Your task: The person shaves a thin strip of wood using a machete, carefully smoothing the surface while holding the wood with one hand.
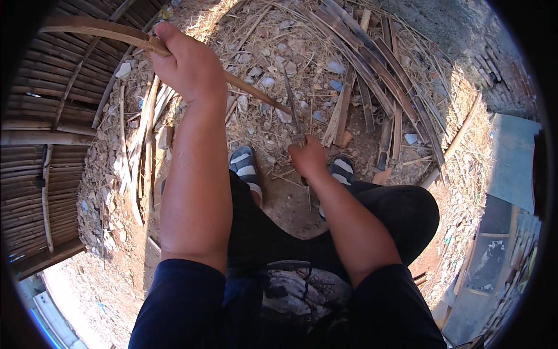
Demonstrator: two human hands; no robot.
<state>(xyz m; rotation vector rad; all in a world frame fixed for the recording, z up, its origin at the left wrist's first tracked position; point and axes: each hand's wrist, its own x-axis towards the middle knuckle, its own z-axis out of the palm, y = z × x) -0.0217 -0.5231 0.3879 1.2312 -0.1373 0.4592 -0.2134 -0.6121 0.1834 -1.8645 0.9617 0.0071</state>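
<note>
Raised at the upper left, my left hand (192,65) is closed around a long split bamboo strip (99,27). One end of the strip bends off to the far left; the other slants down toward the middle. There its tip meets or lies just beside the narrow dark blade of a long knife (290,96). My right hand (308,158), low in front of my knees, grips the knife's handle, with the blade pointing up and away. Whether blade and strip touch, I cannot tell.
Split bamboo pieces (390,81) lie heaped at the upper right. Thin pale strips (146,139) rest on the ground at left, near a bamboo-slat wall (43,186). Stones and straw litter the ground around my sandalled feet (244,164). A blue-grey sheet (512,161) stands at right.
</note>
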